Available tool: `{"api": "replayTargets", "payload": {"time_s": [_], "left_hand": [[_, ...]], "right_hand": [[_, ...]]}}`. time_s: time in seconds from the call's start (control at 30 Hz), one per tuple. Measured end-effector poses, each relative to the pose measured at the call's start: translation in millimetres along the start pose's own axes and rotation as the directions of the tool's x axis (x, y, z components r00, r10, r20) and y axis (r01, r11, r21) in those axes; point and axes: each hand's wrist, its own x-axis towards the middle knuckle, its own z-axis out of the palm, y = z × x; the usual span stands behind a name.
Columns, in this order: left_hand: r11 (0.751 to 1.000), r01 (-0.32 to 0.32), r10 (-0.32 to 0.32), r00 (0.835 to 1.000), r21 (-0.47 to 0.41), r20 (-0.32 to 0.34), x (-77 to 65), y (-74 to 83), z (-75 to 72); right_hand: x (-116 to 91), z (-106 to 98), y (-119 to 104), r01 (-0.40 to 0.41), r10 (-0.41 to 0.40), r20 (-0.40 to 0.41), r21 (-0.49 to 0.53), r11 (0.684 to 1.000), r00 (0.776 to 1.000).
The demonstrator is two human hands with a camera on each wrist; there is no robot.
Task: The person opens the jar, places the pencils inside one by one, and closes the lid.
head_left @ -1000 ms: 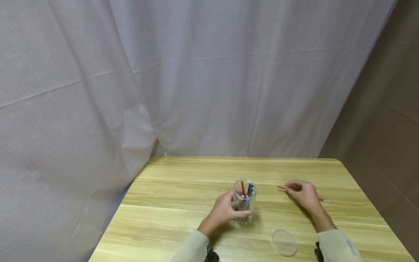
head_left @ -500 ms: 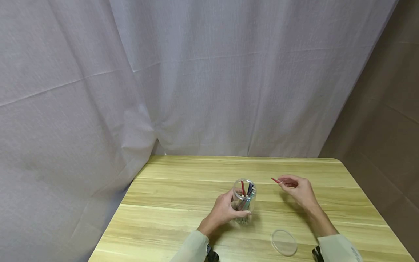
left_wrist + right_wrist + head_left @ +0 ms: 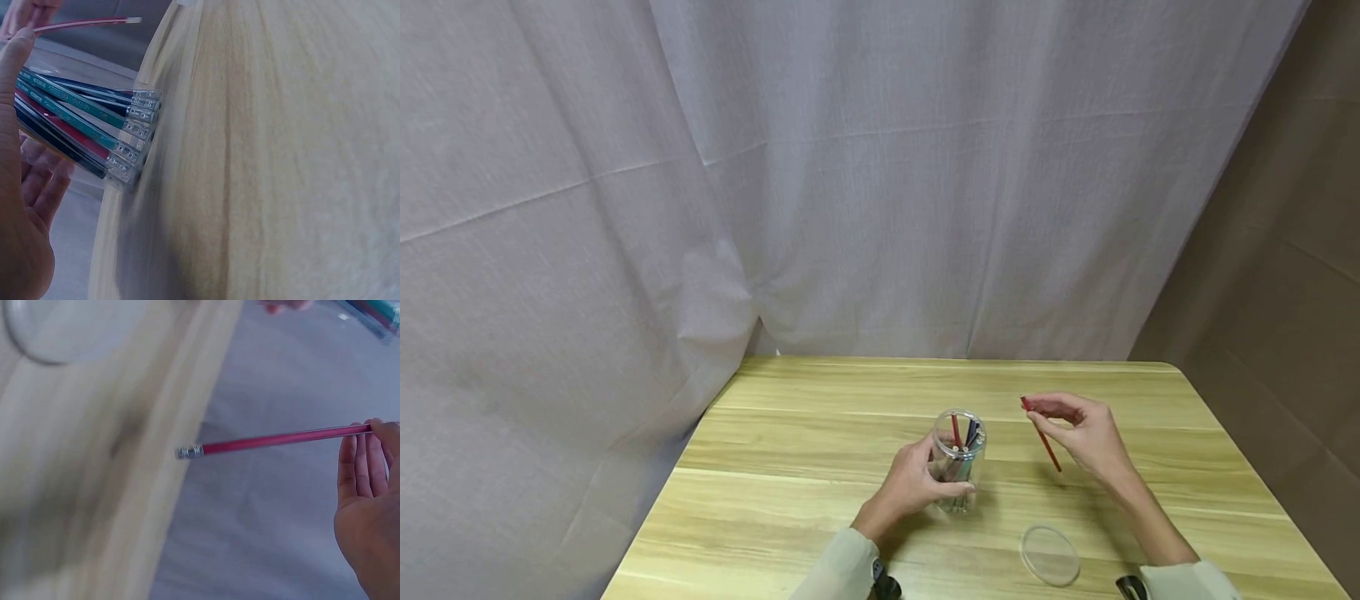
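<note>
My left hand grips a clear plastic jar that stands upright on the table. Inside it are several pencils, dark blue, green and red, with their metal-banded eraser ends at the bottom. To the right of the jar, my right hand pinches a red pencil near its upper end. That pencil is held above the table, tilted, its eraser end pointing down; the right wrist view shows the red shaft and silver band plainly. The jar's mouth is uncovered.
A round clear lid lies flat on the wooden table, in front of the jar and to its right. Grey curtain hangs behind the table's far edge, and a brown one at the right.
My right hand has lifted the red pencil off the table, moved it a little left and turned it from lying flat to steeply tilted. The left hand and jar have not moved.
</note>
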Motion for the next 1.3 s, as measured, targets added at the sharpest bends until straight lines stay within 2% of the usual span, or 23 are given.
{"api": "replayTargets", "payload": {"time_s": [0.27,0.47,0.7,0.87,1.07,1.2,1.3], "left_hand": [[1.0,0.013,-0.013,1.0,-0.01,0.005,-0.7,-0.3,0.3],[1.0,0.013,-0.012,1.0,-0.011,0.011,-0.5,-0.3,-0.1],[1.0,0.007,-0.007,1.0,-0.023,0.012,0.3,-1.1,-0.3],[1.0,0.001,-0.001,1.0,-0.023,0.009,1.2,-2.2,0.1],[1.0,-0.01,0.01,1.0,-0.015,0.004,1.9,-3.3,0.6],[1.0,-0.014,0.014,1.0,-0.018,0.004,2.1,-3.4,0.7],[1.0,-0.013,0.013,1.0,-0.022,0.006,2.1,-3.1,0.8]], "right_hand": [[1.8,-1.9,-46.8,0.047,-0.047,-0.024,0.023,0.999,0.999],[4.8,-9.2,-74.6,0.112,-0.11,-0.03,0.07,0.991,0.993],[8.5,-18.2,-107.9,0.15,-0.141,-0.069,0.146,0.978,0.988],[11.4,-24.2,-127.9,0.214,-0.188,-0.114,0.29,0.933,0.975],[15.5,-27.2,-146.1,0.312,-0.27,-0.158,0.426,0.849,0.95],[18.3,-27.8,-155.4,0.382,-0.328,-0.195,0.473,0.794,0.924],[19.6,-26.9,-161.5,0.407,-0.343,-0.219,0.502,0.764,0.914]]}}
